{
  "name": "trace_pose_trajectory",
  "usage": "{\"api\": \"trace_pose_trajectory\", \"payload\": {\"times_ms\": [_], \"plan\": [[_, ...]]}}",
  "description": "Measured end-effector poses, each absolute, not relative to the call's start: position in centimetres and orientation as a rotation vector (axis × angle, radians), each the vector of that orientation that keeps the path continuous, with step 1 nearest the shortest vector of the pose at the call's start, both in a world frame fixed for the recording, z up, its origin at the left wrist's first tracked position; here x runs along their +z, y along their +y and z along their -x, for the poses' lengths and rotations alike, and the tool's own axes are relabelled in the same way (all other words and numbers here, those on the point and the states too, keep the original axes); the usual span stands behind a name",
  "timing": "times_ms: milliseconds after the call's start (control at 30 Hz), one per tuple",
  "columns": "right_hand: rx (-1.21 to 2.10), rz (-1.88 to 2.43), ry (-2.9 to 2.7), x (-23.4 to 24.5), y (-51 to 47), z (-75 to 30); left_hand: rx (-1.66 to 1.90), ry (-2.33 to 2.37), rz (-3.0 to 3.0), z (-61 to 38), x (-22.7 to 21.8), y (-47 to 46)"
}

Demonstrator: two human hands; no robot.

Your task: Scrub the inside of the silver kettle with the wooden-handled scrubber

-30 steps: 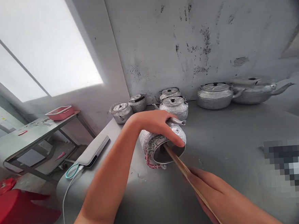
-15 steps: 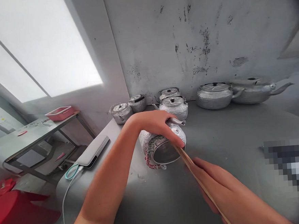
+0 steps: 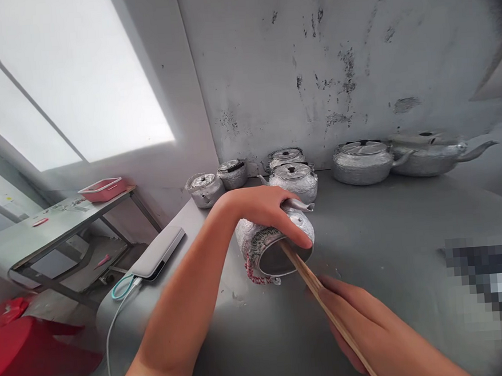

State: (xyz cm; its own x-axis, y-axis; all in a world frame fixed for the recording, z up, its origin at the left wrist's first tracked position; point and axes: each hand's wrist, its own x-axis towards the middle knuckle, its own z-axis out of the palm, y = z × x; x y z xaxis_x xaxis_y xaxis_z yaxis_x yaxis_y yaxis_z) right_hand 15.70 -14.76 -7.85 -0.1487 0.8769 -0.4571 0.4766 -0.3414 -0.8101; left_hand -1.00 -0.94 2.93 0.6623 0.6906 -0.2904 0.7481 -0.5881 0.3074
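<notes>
A silver teapot (image 3: pixel 249 234) with a dented, textured surface lies tilted on the grey table, its round mouth facing me. Red-and-white cord wraps a handle that hangs at its lower left. My left hand (image 3: pixel 270 209) is closed over the pot's upper side, thumb near the rim and spout by the fingers. My right hand (image 3: pixel 354 318) grips a long wooden stick (image 3: pixel 311 281); the stick's far end reaches inside the mouth, where its tip is hidden. Some right-hand fingers are out of sight beneath the stick.
Several lidded silver teapots (image 3: pixel 293 182) stand along the wall. A grey power bank (image 3: pixel 161 251) with a cable lies at the left table edge. Beyond it are a side table with a pink basket (image 3: pixel 102 190) and a red stool (image 3: pixel 39 352). A blurred patch (image 3: pixel 489 274) covers something at right.
The stick's far end has shifted left, from the mouth's right rim to deeper inside the opening. My right hand has moved slightly left with it; the left hand still holds the pot.
</notes>
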Motion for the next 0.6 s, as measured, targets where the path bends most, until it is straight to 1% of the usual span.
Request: {"api": "trace_pose_trajectory", "payload": {"times_ms": [600], "plan": [[1.489, 1.593, -1.482, -9.0, -14.3, -15.7, -0.161, 1.156, -2.500, 0.9, 2.4, -0.8]]}}
